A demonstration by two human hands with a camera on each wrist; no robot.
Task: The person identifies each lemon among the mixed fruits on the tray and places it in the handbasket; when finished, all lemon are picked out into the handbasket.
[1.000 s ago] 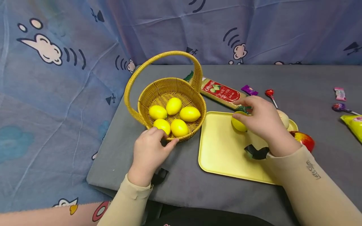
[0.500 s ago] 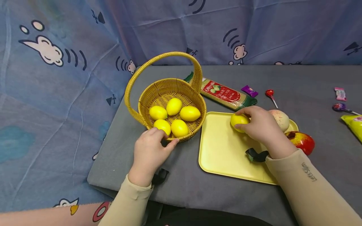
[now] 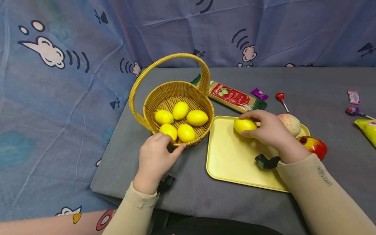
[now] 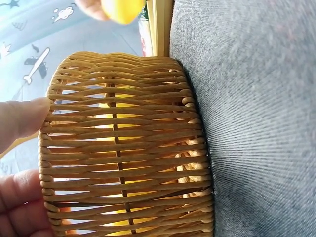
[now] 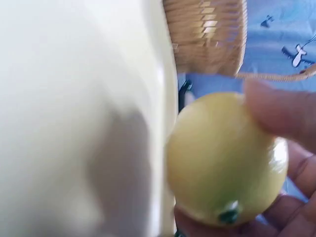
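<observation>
My right hand (image 3: 271,132) grips a yellow lemon (image 3: 244,126) between thumb and fingers, over the far part of a pale yellow tray (image 3: 226,163). In the right wrist view the lemon (image 5: 224,163) shows its green-tipped end, with a shadow on the tray beside it. My left hand (image 3: 155,156) pinches the near rim of a yellow wicker basket (image 3: 173,86) that has a tall looped handle. Inside the basket lie several lemons (image 3: 180,110). Through the left wrist view, thumb and fingers are at the rim of the woven wall (image 4: 123,148).
Behind the tray lies a pasta packet (image 3: 232,96), with a purple candy (image 3: 259,94) and a red lollipop (image 3: 281,98) nearby. A pale round fruit (image 3: 290,124) and a red-yellow fruit (image 3: 315,147) are at the tray's right. More sweets and a green-yellow packet (image 3: 367,130) sit far right.
My right hand has closed around the lemon and shifted slightly left with it over the tray. The left hand and the basket have stayed in place.
</observation>
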